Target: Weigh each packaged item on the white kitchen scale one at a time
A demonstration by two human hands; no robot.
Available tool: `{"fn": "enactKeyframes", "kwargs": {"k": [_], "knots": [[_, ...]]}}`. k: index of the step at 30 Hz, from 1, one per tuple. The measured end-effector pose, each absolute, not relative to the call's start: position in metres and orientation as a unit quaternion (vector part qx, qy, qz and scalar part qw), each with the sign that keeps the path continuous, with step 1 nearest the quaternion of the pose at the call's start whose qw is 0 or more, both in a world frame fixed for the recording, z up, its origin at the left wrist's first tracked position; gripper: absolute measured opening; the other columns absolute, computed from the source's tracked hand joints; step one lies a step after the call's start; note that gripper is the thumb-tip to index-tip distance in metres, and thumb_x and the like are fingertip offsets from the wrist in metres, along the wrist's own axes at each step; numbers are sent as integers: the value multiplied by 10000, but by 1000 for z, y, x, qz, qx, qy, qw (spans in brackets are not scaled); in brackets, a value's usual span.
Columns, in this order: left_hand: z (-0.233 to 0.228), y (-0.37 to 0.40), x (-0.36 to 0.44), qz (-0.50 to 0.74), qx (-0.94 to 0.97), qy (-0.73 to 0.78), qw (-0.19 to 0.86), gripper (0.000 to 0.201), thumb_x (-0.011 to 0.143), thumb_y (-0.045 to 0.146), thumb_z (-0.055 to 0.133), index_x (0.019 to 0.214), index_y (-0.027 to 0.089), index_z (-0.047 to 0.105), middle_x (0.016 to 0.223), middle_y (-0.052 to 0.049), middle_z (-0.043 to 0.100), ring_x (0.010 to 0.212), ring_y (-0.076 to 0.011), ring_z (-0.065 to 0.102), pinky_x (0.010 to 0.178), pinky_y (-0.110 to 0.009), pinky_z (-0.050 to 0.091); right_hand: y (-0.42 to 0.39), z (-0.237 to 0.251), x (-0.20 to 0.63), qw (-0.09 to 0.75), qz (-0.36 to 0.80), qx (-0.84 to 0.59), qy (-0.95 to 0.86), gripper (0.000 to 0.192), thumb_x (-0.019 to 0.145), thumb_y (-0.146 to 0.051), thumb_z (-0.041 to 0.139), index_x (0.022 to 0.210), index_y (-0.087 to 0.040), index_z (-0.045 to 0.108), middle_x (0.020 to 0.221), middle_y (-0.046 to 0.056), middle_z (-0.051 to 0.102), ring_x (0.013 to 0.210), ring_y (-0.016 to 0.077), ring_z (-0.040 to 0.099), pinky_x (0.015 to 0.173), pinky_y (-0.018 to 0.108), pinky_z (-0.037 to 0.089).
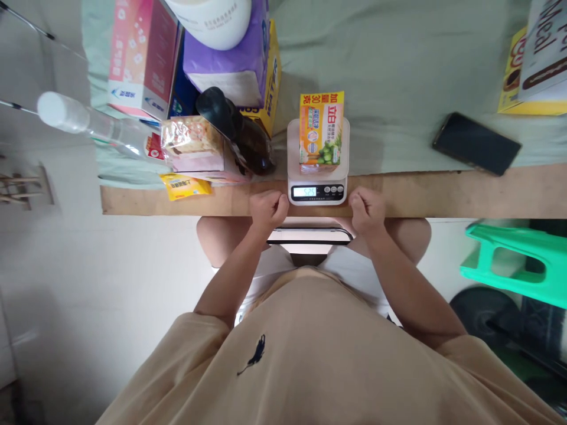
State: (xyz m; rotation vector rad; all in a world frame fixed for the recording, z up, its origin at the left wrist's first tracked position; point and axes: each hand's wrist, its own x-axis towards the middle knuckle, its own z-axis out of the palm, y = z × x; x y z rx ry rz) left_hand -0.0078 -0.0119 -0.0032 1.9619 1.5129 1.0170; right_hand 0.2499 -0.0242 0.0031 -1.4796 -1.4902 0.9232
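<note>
A small white kitchen scale (317,190) stands at the table's near edge, its display lit. An orange and green packet (321,127) lies on its platform. My left hand (267,209) rests as a loose fist on the wooden table edge just left of the scale. On the scale's right side my right hand (367,211) is curled the same way. Neither hand holds anything or touches the packet.
Left of the scale are a dark bottle (237,127), a pink snack pack (193,144), a yellow sachet (185,186), a clear bottle (95,125) and stacked boxes (140,56). A black phone (476,143) lies at right. A green stool (518,260) stands beside my right leg.
</note>
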Motion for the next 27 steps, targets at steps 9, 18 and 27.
{"fn": "enactKeyframes", "kwargs": {"k": [9, 18, 27], "knots": [[-10, -13, -10, 344, 738, 532, 233, 380, 869, 244, 466, 542, 205, 275, 487, -5, 332, 509, -120, 320, 565, -339, 194, -23, -1, 249, 398, 362, -582, -610, 545, 959, -631, 474, 609, -214, 443, 573, 19, 434, 585, 135, 361, 629, 346, 278], [-5, -12, -9, 306, 741, 547, 241, 282, 772, 188, 477, 547, 195, 307, 502, -5, 347, 516, -121, 329, 577, -324, 208, -20, -10, 250, 396, 372, -591, -596, 628, 929, -757, 443, 586, -232, 407, 531, 30, 393, 594, 141, 334, 654, 378, 298], [-1, -13, -8, 296, 745, 553, 227, 317, 786, 203, 478, 541, 197, 276, 508, -10, 337, 531, -127, 322, 593, -326, 192, -24, 9, 243, 371, 349, -627, -590, 579, 932, -623, 527, 572, -209, 341, 523, -15, 332, 551, 104, 304, 603, 336, 227]]}}
